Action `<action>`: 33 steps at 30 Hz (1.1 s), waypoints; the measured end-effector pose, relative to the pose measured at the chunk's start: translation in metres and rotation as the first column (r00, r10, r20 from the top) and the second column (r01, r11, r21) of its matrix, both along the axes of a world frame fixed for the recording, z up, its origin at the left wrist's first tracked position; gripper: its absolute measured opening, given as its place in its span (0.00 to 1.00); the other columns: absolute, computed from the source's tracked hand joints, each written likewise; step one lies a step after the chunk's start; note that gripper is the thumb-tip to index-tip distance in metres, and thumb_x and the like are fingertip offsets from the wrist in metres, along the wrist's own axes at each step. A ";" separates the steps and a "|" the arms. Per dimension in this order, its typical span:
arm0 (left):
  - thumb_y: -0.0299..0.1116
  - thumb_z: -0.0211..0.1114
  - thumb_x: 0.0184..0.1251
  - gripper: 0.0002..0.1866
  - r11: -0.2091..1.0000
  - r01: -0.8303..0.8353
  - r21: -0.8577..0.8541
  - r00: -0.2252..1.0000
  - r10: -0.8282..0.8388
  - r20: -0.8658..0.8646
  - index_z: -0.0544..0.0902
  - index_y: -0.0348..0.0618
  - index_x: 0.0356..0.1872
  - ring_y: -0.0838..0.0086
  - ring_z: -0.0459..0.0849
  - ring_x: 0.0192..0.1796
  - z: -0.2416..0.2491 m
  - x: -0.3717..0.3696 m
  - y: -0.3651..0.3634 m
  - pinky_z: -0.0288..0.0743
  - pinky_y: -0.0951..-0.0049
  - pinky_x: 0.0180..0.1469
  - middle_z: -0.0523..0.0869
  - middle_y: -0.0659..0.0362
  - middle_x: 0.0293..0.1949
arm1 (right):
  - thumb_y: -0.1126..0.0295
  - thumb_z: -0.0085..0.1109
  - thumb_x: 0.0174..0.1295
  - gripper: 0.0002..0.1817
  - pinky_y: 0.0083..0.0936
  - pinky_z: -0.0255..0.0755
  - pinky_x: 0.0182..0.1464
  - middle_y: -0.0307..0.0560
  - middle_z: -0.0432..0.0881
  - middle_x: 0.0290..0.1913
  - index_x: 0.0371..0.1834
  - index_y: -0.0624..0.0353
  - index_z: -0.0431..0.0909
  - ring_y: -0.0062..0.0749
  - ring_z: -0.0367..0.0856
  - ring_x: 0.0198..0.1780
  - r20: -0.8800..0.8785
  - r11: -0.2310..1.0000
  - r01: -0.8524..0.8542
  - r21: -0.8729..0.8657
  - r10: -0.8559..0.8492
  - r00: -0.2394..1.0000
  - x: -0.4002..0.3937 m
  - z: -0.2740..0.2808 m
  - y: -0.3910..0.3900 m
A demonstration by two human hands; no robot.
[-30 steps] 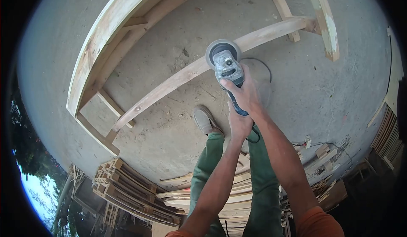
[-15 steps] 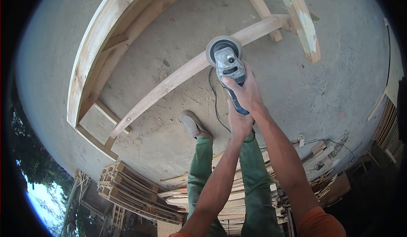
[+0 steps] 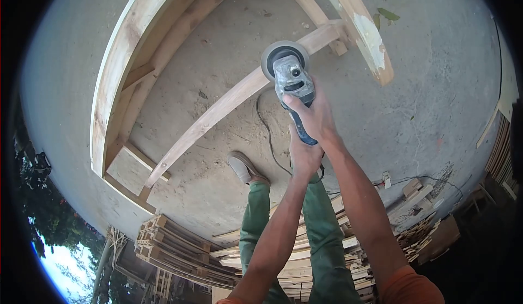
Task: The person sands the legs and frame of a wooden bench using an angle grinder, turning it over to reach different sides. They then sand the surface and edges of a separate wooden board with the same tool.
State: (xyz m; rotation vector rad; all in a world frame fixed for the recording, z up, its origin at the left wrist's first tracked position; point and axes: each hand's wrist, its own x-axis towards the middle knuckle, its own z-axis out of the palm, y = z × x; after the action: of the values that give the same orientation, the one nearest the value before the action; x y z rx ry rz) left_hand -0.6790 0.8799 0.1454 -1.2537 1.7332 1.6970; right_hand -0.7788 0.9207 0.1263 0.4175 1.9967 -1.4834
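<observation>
An angle grinder with a round disc is held in both hands. Its disc rests on or just over a curved wooden rail; exact contact is hidden beneath it. My right hand wraps round the grinder's body, thumb across the top. Lower down, my left hand is closed round the rear of the blue handle. A dark cord loops from the grinder over the floor. The rail belongs to a larger curved wooden frame lying on the concrete.
A board with a pale patch stands at the frame's right end. My shoe is beside the cord. Stacked slatted wood and loose strips lie close to my legs. Concrete floor extends to the right.
The grinder has moved along the rail toward its right end. The wooden frame sits further left in view, as my viewpoint shifted. Both hands keep their hold.
</observation>
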 end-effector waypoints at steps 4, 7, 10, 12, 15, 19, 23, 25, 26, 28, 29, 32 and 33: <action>0.43 0.80 0.57 0.36 0.986 0.164 0.008 0.983 -0.164 0.082 0.70 0.37 0.59 0.61 0.88 0.49 0.002 -0.026 -0.009 0.79 0.59 0.54 0.87 0.47 0.46 | 0.44 0.74 0.57 0.45 0.39 0.77 0.60 0.62 0.85 0.56 0.67 0.69 0.72 0.47 0.86 0.57 -0.054 0.988 0.150 -0.048 -0.152 0.987 -0.015 -0.003 0.002; 0.42 0.81 0.55 0.35 0.972 0.223 -0.075 0.975 -0.224 0.006 0.70 0.37 0.57 0.52 0.89 0.48 0.000 -0.038 0.003 0.80 0.57 0.52 0.87 0.44 0.45 | 0.43 0.73 0.58 0.44 0.36 0.77 0.59 0.60 0.85 0.54 0.67 0.69 0.72 0.42 0.86 0.55 -0.050 0.968 0.240 -0.076 -0.244 0.969 -0.027 -0.007 0.017; 0.42 0.81 0.55 0.36 0.977 0.209 -0.044 0.978 -0.209 0.013 0.70 0.38 0.57 0.49 0.89 0.49 0.003 -0.045 0.012 0.79 0.55 0.52 0.88 0.42 0.46 | 0.42 0.72 0.58 0.45 0.36 0.77 0.59 0.61 0.84 0.55 0.67 0.69 0.71 0.44 0.86 0.56 -0.067 0.979 0.201 -0.027 -0.202 0.977 -0.033 -0.006 0.027; 0.42 0.81 0.55 0.35 0.983 0.182 -0.016 0.983 -0.182 0.019 0.70 0.38 0.57 0.49 0.88 0.51 0.005 -0.046 0.014 0.79 0.55 0.53 0.87 0.41 0.46 | 0.42 0.72 0.58 0.46 0.36 0.77 0.59 0.61 0.84 0.56 0.68 0.69 0.71 0.45 0.85 0.56 -0.084 0.980 0.198 -0.026 -0.200 0.976 -0.032 -0.010 0.029; 0.42 0.80 0.55 0.35 0.976 0.209 -0.057 0.978 -0.208 0.029 0.70 0.39 0.58 0.48 0.88 0.51 0.004 -0.048 0.012 0.78 0.54 0.53 0.87 0.41 0.46 | 0.42 0.72 0.58 0.46 0.36 0.77 0.59 0.62 0.84 0.56 0.68 0.69 0.71 0.45 0.85 0.57 -0.078 0.978 0.205 -0.038 -0.207 0.975 -0.035 -0.011 0.027; 0.42 0.81 0.54 0.36 0.968 0.246 -0.054 0.969 -0.244 0.040 0.70 0.38 0.57 0.47 0.88 0.50 0.004 -0.053 0.010 0.78 0.54 0.53 0.87 0.40 0.46 | 0.42 0.72 0.58 0.46 0.35 0.77 0.59 0.62 0.84 0.56 0.68 0.70 0.71 0.45 0.85 0.57 -0.080 0.970 0.235 -0.054 -0.239 0.968 -0.039 -0.009 0.028; 0.42 0.81 0.54 0.36 0.963 0.263 -0.061 0.965 -0.261 0.034 0.70 0.37 0.57 0.46 0.88 0.50 0.000 -0.052 0.015 0.78 0.54 0.52 0.87 0.40 0.45 | 0.43 0.72 0.58 0.45 0.36 0.78 0.58 0.62 0.84 0.55 0.67 0.69 0.72 0.44 0.86 0.55 -0.066 0.965 0.257 -0.053 -0.260 0.963 -0.039 -0.014 0.033; 0.42 0.81 0.54 0.36 0.968 0.247 -0.050 0.969 -0.246 0.026 0.69 0.37 0.56 0.47 0.88 0.49 -0.001 -0.049 0.018 0.79 0.54 0.52 0.87 0.40 0.45 | 0.44 0.72 0.58 0.44 0.35 0.78 0.57 0.61 0.84 0.55 0.67 0.69 0.72 0.44 0.86 0.55 -0.069 0.967 0.248 -0.053 -0.252 0.965 -0.037 -0.012 0.036; 0.42 0.81 0.54 0.35 0.971 0.235 -0.041 0.972 -0.234 0.016 0.69 0.37 0.56 0.47 0.89 0.49 0.000 -0.047 0.018 0.79 0.53 0.51 0.87 0.41 0.44 | 0.44 0.72 0.58 0.44 0.35 0.78 0.57 0.61 0.84 0.55 0.67 0.70 0.72 0.44 0.86 0.54 -0.073 0.968 0.243 -0.054 -0.247 0.966 -0.035 -0.010 0.036; 0.42 0.81 0.54 0.35 0.971 0.237 -0.033 0.971 -0.236 0.031 0.69 0.38 0.55 0.47 0.89 0.48 -0.002 -0.038 0.021 0.79 0.53 0.51 0.87 0.41 0.44 | 0.44 0.72 0.58 0.44 0.35 0.78 0.56 0.61 0.84 0.55 0.67 0.70 0.72 0.43 0.86 0.54 -0.075 0.968 0.245 -0.059 -0.249 0.966 -0.024 -0.013 0.039; 0.42 0.81 0.54 0.35 0.971 0.240 -0.022 0.970 -0.239 0.053 0.69 0.38 0.55 0.48 0.89 0.48 0.000 -0.031 0.021 0.79 0.53 0.50 0.87 0.41 0.44 | 0.44 0.72 0.58 0.44 0.35 0.79 0.56 0.60 0.84 0.55 0.67 0.70 0.72 0.43 0.86 0.53 -0.071 0.967 0.248 -0.060 -0.252 0.965 -0.017 -0.013 0.040; 0.42 0.81 0.53 0.34 0.972 0.231 -0.035 0.973 -0.230 0.027 0.69 0.38 0.54 0.48 0.89 0.48 0.005 -0.023 0.020 0.79 0.53 0.50 0.87 0.41 0.43 | 0.44 0.72 0.59 0.44 0.34 0.79 0.55 0.60 0.84 0.55 0.68 0.70 0.71 0.42 0.86 0.53 -0.047 0.964 0.262 -0.050 -0.265 0.963 -0.007 -0.009 0.040; 0.42 0.81 0.53 0.34 0.973 0.228 -0.036 0.973 -0.227 0.026 0.69 0.38 0.54 0.48 0.89 0.48 0.004 -0.024 0.019 0.79 0.53 0.50 0.87 0.41 0.43 | 0.44 0.72 0.59 0.44 0.34 0.79 0.55 0.60 0.84 0.55 0.68 0.70 0.71 0.42 0.86 0.53 -0.048 0.964 0.260 -0.051 -0.262 0.964 -0.009 -0.009 0.038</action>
State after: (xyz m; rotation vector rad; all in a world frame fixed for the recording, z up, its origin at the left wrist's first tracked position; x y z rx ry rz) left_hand -0.7033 0.8989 0.1495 -1.0391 1.8277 1.5196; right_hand -0.7879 0.9588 0.1176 0.6490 2.0063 -1.7124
